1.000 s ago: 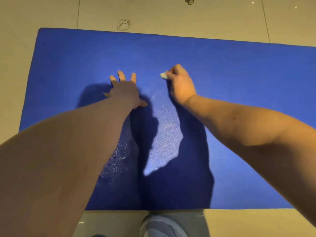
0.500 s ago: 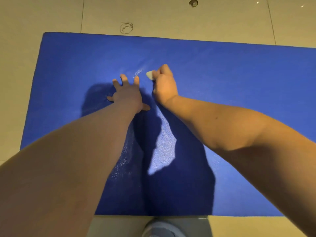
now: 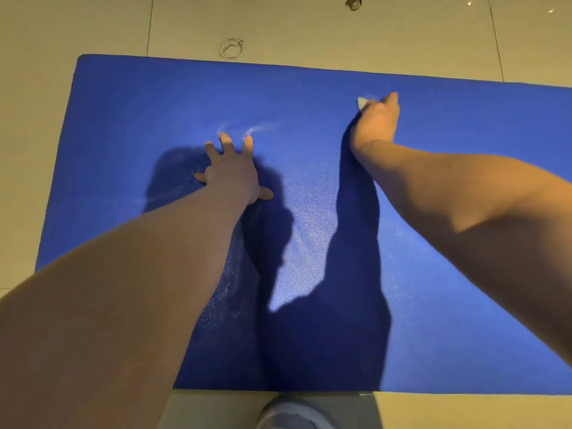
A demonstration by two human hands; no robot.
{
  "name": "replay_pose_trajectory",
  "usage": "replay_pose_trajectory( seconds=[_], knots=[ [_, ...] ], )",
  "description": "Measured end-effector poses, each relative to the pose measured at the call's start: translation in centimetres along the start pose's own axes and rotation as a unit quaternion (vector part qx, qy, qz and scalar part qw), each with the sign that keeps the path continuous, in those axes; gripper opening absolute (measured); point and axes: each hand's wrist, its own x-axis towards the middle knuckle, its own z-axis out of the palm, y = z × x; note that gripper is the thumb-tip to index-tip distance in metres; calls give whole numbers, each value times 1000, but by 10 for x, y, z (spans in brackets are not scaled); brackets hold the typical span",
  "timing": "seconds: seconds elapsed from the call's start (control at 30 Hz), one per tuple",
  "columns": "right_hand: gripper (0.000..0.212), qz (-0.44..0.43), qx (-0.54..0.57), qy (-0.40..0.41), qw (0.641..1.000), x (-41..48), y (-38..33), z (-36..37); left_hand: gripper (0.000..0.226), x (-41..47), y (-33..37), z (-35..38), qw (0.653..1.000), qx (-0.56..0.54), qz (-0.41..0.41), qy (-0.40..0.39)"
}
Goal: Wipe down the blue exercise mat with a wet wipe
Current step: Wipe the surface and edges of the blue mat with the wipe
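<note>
The blue exercise mat [image 3: 464, 144] lies flat on the tiled floor and fills most of the view. My left hand [image 3: 232, 174] rests on the mat left of centre, fingers spread and straight. My right hand [image 3: 376, 122] is farther out, near the mat's far edge, fingers curled round a small white wet wipe [image 3: 361, 102] and pressing it onto the mat. Only a corner of the wipe shows past my fingers. Pale damp streaks [image 3: 257, 130] curve across the mat just beyond my left fingertips.
Beige floor tiles [image 3: 309, 26] surround the mat. A ring-shaped mark [image 3: 230, 48] and a dark spot [image 3: 353, 2] lie on the floor beyond the far edge. A grey shoe [image 3: 294, 413] shows at the near edge. Arm shadows darken the mat's middle.
My right hand has swept the wipe to the right and farther out, away from my left hand. A damp streak is left where it was. My left hand has stayed planted.
</note>
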Motion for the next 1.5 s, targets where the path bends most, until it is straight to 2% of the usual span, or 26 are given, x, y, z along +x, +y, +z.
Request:
replay_pose_trajectory(
  seconds=[0.07,0.13,0.17,0.23,0.33,0.43,0.57,0.63,0.7,0.73,0.8,0.87,0.9,0.93,0.97,1.07,1.13,1.2,1.27,1.37,1.43,1.5],
  knots=[
    [39,11,38,-17,999,-20,-18,28,128,0,0,-1,1000,3,-1,2],
    [14,-27,20,-21,999,-45,-33,61,127,0,0,-1,1000,4,-1,2],
    [7,-63,-2,-64,996,-55,-37,76,128,1,0,0,1000,0,-1,1],
    [19,-128,-34,-146,980,-77,-49,90,127,1,0,0,1000,-4,2,-1],
    [30,-212,-81,-203,953,-76,-48,90,127,1,-2,0,1000,-4,4,-1],
    [33,-238,-123,-164,949,-44,-34,73,126,1,-2,1,1000,1,5,9],
    [21,-201,-212,-13,956,8,-11,23,128,0,-3,2,1000,15,6,13],
    [14,-140,-212,4,967,31,-3,-3,128,1,-3,2,1000,15,6,12],
    [22,-151,-267,1,952,43,-3,-11,128,2,-2,2,1000,14,4,11],
    [28,-145,-257,12,955,43,-7,-9,128,3,-2,2,1000,13,3,10],
    [30,-61,-216,26,974,39,-17,8,128,3,-2,2,1000,12,1,8],
    [38,-17,-182,61,981,30,-36,30,128,2,-1,1,1000,15,1,7],
    [34,4,-142,44,989,23,-45,41,128,2,-1,1,1000,15,1,7],
    [29,-7,-74,24,997,16,-54,55,127,1,-1,1,1000,14,1,7],
    [28,-57,-76,8,995,4,-62,68,127,1,-1,2,1000,13,2,7],
    [30,-138,-62,-48,987,-19,-77,106,127,1,-2,2,1000,12,3,10],
    [45,-224,-134,-123,958,-27,-83,120,127,1,-3,2,1000,13,5,12],
    [49,-291,-203,-148,923,-23,-82,118,127,1,-3,1,1000,15,5,9],
    [40,-295,-190,-135,927,-8,-74,108,127,1,-4,1,1000,18,6,7],
    [18,-215,-130,-54,966,17,-53,74,126,1,-5,2,1000,23,9,11],
    [12,-200,-191,10,961,36,-39,44,125,1,-5,2,1000,22,10,10],
    [5,-180,-265,28,947,55,-27,22,126,1,-5,1,1000,22,9,6]
  ],
)
